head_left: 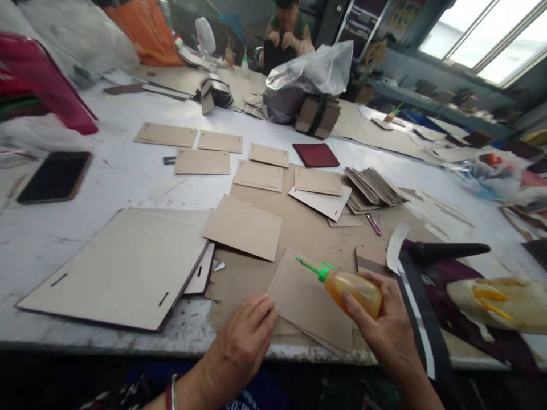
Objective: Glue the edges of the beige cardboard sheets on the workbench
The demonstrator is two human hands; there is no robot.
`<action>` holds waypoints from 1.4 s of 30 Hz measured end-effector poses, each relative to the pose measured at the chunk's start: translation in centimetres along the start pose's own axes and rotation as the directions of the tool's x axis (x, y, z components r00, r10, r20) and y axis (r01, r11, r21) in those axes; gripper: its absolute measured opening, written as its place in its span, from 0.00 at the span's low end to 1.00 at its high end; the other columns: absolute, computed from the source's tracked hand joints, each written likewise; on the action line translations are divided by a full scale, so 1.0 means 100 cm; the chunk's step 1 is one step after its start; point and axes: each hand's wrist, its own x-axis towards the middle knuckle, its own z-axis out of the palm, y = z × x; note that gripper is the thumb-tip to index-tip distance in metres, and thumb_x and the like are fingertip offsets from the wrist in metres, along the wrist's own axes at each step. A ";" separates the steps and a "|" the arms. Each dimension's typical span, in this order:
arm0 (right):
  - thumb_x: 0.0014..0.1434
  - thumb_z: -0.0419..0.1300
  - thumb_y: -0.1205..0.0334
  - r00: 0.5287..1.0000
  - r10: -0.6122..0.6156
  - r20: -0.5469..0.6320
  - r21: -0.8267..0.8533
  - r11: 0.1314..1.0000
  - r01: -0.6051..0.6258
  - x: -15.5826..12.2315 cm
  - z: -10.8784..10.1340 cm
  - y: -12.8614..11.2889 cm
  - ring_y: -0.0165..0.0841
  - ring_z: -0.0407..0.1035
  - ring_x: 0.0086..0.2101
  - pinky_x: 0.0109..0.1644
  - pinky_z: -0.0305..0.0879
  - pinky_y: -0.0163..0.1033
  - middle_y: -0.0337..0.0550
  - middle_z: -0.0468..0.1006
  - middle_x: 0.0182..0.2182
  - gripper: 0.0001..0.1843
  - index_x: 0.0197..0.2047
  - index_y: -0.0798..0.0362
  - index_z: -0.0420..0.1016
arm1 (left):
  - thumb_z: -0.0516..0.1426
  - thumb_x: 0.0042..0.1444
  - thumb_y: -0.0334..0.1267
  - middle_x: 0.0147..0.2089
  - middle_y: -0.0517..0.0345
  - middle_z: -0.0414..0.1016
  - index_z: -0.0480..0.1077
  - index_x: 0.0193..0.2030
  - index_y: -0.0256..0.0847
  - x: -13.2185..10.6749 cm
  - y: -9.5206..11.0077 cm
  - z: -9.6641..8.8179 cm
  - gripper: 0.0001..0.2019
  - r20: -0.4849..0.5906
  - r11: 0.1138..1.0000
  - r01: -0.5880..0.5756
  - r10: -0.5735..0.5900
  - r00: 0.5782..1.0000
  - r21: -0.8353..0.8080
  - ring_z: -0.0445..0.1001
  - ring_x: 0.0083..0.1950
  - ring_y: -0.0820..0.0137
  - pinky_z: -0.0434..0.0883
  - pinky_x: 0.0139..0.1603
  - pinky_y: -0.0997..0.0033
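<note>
One translucent bottle (352,285), flat rectangular card (310,304)

The left wrist (188,390) wears a shiny silver bangle (173,388) and a red band (168,398), at seven o'clock. Blue cloth (267,393) with white letters shows at six o'clock.

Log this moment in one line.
left hand: at edge of beige sheets | right hand: holding amber bottle, green nozzle over sheets | phone: far left

Head view, forward, downward, table (122,173) close
</note>
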 end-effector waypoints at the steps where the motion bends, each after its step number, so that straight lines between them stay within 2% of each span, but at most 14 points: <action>1: 0.50 0.61 0.38 1.000 -0.026 0.011 -0.034 0.999 0.026 0.000 0.002 0.003 0.42 0.71 0.39 0.43 0.68 0.47 0.48 0.73 0.43 0.29 0.47 0.51 0.67 | 0.47 0.57 0.22 0.48 0.43 0.74 0.70 0.50 0.30 0.001 0.000 0.000 0.17 0.000 1.000 -0.012 0.012 1.000 0.019 0.71 0.53 0.60 0.75 0.52 0.59; 6: 0.54 0.58 0.39 0.975 -0.220 0.011 -0.134 0.966 0.220 0.009 0.017 0.010 0.41 0.72 0.37 0.40 0.71 0.45 0.49 0.74 0.40 0.26 0.46 0.52 0.67 | 0.46 0.55 0.22 0.47 0.43 0.75 0.70 0.49 0.30 0.001 -0.003 0.005 0.18 -0.039 0.995 -0.057 0.060 0.997 0.078 0.71 0.53 0.62 0.74 0.53 0.64; 11: 0.58 0.56 0.42 0.928 -0.371 -0.019 -0.190 0.913 0.361 0.017 0.023 0.006 0.39 0.72 0.36 0.40 0.71 0.43 0.48 0.73 0.37 0.23 0.46 0.52 0.66 | 0.44 0.56 0.23 0.44 0.45 0.74 0.71 0.46 0.32 -0.009 -0.008 0.029 0.18 -0.244 0.995 -0.060 0.078 0.967 0.084 0.71 0.52 0.63 0.72 0.53 0.66; 14: 0.58 0.57 0.46 0.913 -0.406 0.048 -0.151 0.900 0.408 0.015 0.018 0.006 0.36 0.72 0.36 0.40 0.70 0.38 0.45 0.74 0.37 0.19 0.46 0.50 0.66 | 0.44 0.57 0.24 0.44 0.46 0.74 0.72 0.46 0.32 -0.013 -0.011 0.041 0.18 -0.273 0.994 -0.063 0.085 0.958 0.089 0.71 0.52 0.63 0.71 0.54 0.66; 16: 0.56 0.58 0.44 0.941 -0.321 0.105 -0.105 0.937 0.332 0.010 0.010 0.007 0.36 0.72 0.37 0.40 0.70 0.37 0.44 0.74 0.39 0.20 0.45 0.49 0.67 | 0.44 0.57 0.24 0.44 0.46 0.74 0.72 0.45 0.33 -0.014 -0.012 0.045 0.18 -0.303 0.993 -0.066 0.092 0.948 0.097 0.71 0.52 0.63 0.70 0.55 0.66; 19: 0.52 0.58 0.37 0.994 0.020 0.108 -0.026 1.000 -0.018 0.001 -0.007 0.009 0.38 0.72 0.39 0.41 0.69 0.37 0.43 0.74 0.43 0.27 0.47 0.47 0.68 | 0.44 0.57 0.24 0.43 0.45 0.74 0.72 0.45 0.33 -0.011 -0.013 0.044 0.17 -0.336 0.993 -0.071 0.097 0.937 0.089 0.72 0.51 0.64 0.70 0.55 0.67; 21: 0.50 0.58 0.34 0.970 0.234 0.059 0.103 0.965 -0.239 -0.004 -0.021 0.013 0.38 0.71 0.38 0.40 0.68 0.37 0.43 0.73 0.43 0.31 0.48 0.47 0.67 | 0.44 0.57 0.24 0.43 0.46 0.74 0.72 0.45 0.33 -0.010 -0.012 0.041 0.17 -0.325 0.994 -0.074 0.095 0.941 0.078 0.72 0.51 0.65 0.70 0.55 0.68; 23: 0.46 0.60 0.33 0.938 0.346 0.013 0.201 0.918 -0.341 -0.008 -0.036 0.019 0.38 0.70 0.38 0.39 0.68 0.36 0.44 0.72 0.42 0.34 0.48 0.49 0.66 | 0.44 0.58 0.24 0.44 0.47 0.75 0.72 0.45 0.33 -0.009 -0.011 0.036 0.17 -0.292 0.995 -0.077 0.094 0.952 0.070 0.71 0.52 0.65 0.69 0.56 0.68; 26: 0.42 0.62 0.32 0.928 0.369 -0.048 0.145 0.922 -0.359 -0.018 -0.051 0.024 0.39 0.69 0.39 0.41 0.68 0.37 0.44 0.72 0.41 0.36 0.45 0.50 0.68 | 0.46 0.58 0.23 0.47 0.47 0.74 0.72 0.47 0.33 -0.010 -0.011 0.027 0.17 -0.240 0.995 -0.074 0.087 0.967 0.063 0.70 0.54 0.64 0.68 0.57 0.68; 28: 0.46 0.60 0.33 0.947 0.310 -0.084 0.081 0.949 -0.304 -0.024 -0.052 0.023 0.38 0.69 0.39 0.42 0.67 0.37 0.43 0.72 0.41 0.32 0.45 0.49 0.68 | 0.47 0.58 0.23 0.48 0.46 0.74 0.71 0.49 0.32 -0.009 -0.010 0.021 0.16 -0.153 0.994 -0.082 0.092 0.984 0.073 0.69 0.55 0.63 0.68 0.58 0.68; 31: 0.52 0.58 0.37 0.982 0.161 -0.101 0.028 0.987 -0.159 -0.029 -0.038 0.019 0.38 0.69 0.39 0.44 0.67 0.39 0.42 0.72 0.41 0.27 0.45 0.49 0.67 | 0.49 0.58 0.24 0.50 0.46 0.73 0.70 0.51 0.32 -0.007 -0.008 0.013 0.16 -0.038 0.991 -0.094 0.099 0.994 0.098 0.69 0.56 0.62 0.69 0.57 0.66; 34: 0.55 0.60 0.43 0.996 -0.085 -0.033 -0.050 0.995 0.084 -0.020 -0.015 0.018 0.39 0.71 0.38 0.43 0.69 0.41 0.44 0.73 0.42 0.24 0.47 0.50 0.67 | 0.47 0.58 0.24 0.48 0.45 0.74 0.71 0.49 0.32 -0.004 -0.006 0.010 0.16 -0.083 0.989 -0.092 0.101 0.991 0.112 0.70 0.54 0.62 0.70 0.55 0.65; 38: 0.59 0.58 0.50 0.906 -0.423 0.019 -0.138 0.896 0.422 0.002 0.009 0.015 0.38 0.72 0.39 0.41 0.71 0.41 0.47 0.73 0.41 0.20 0.50 0.51 0.62 | 0.48 0.58 0.24 0.47 0.46 0.75 0.72 0.48 0.32 -0.002 -0.004 0.011 0.16 -0.072 0.985 -0.088 0.100 0.992 0.148 0.71 0.53 0.63 0.72 0.54 0.66; 42: 0.60 0.58 0.53 0.833 -0.551 0.044 -0.172 0.817 0.550 0.016 0.017 0.008 0.38 0.71 0.40 0.44 0.71 0.42 0.47 0.71 0.39 0.19 0.51 0.51 0.60 | 0.49 0.56 0.24 0.47 0.46 0.75 0.72 0.48 0.33 -0.003 -0.004 0.010 0.16 -0.077 0.983 -0.085 0.098 0.992 0.161 0.72 0.52 0.63 0.73 0.53 0.66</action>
